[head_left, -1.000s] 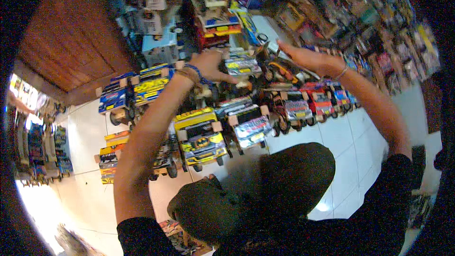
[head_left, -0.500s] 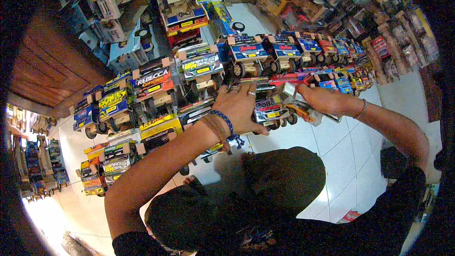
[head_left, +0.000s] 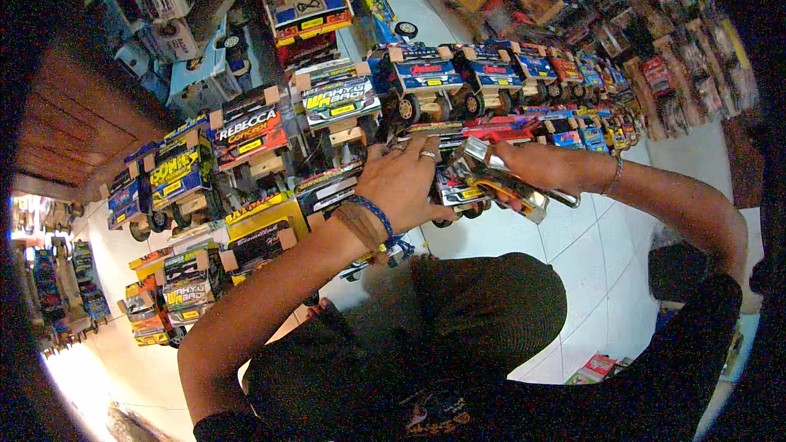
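My left hand (head_left: 399, 186) lies over a wooden toy truck (head_left: 455, 190), fingers across its top and thumb down at its near side, gripping it. A ring and a blue beaded bracelet are on that hand and wrist. In my right hand (head_left: 547, 165) is a shiny metal staple gun (head_left: 532, 203) with a yellow-orange part, my fingers wrapped round it. Its front end is against or just above the right part of the truck; whether it touches cannot be made out. My left hand hides much of the truck.
Rows of colourful toy trucks (head_left: 255, 133) run close together beyond and left of my hands. More toys crowd the far right (head_left: 655, 74). A brown wooden panel (head_left: 90, 139) stands at left. White floor tiles (head_left: 585, 270) lie nearer me at right.
My right hand has brought the staple gun leftward, over the held truck, and tilted it. The left hand stays on the truck. The whole view has shifted slightly.
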`<action>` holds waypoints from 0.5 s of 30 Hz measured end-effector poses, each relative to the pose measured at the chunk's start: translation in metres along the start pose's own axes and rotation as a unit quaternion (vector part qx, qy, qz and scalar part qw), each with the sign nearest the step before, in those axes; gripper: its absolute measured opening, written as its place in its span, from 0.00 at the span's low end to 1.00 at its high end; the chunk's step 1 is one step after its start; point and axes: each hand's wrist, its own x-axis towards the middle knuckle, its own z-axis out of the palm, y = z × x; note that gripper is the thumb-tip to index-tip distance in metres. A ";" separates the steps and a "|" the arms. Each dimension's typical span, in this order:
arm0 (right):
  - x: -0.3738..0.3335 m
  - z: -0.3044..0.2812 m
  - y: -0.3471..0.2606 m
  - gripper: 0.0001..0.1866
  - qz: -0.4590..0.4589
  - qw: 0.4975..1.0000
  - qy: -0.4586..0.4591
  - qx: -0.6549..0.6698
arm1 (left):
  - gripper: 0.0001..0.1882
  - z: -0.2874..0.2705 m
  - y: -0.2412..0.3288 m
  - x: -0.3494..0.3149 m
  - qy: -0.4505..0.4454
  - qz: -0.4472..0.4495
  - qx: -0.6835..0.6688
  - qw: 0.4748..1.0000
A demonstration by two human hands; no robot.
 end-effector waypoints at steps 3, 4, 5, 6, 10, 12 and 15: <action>0.002 0.002 -0.002 0.28 0.025 0.998 -0.003 0.062 | 0.60 0.002 0.000 -0.002 -0.003 -0.004 -0.015 1.000; 0.002 0.002 -0.003 0.28 0.040 0.996 0.002 0.080 | 0.59 0.002 0.000 -0.002 -0.013 -0.010 -0.017 1.000; 0.002 0.002 -0.004 0.27 0.035 0.997 -0.002 0.074 | 0.59 0.002 -0.001 -0.003 -0.012 -0.011 -0.022 1.000; 0.002 0.003 -0.006 0.26 0.036 0.997 -0.005 0.065 | 0.57 0.002 -0.002 -0.004 0.000 0.000 -0.035 0.999; 0.002 0.006 -0.007 0.16 0.077 0.988 0.075 -0.115 | 0.53 0.005 -0.006 -0.004 0.007 0.012 -0.043 0.999; 0.002 0.010 -0.005 0.18 0.060 0.973 0.107 -0.194 | 0.52 0.009 -0.008 -0.003 0.021 0.016 -0.042 0.999; 0.001 0.015 0.003 0.23 0.036 0.953 0.136 -0.269 | 0.51 0.016 -0.010 -0.002 0.065 0.030 -0.040 0.997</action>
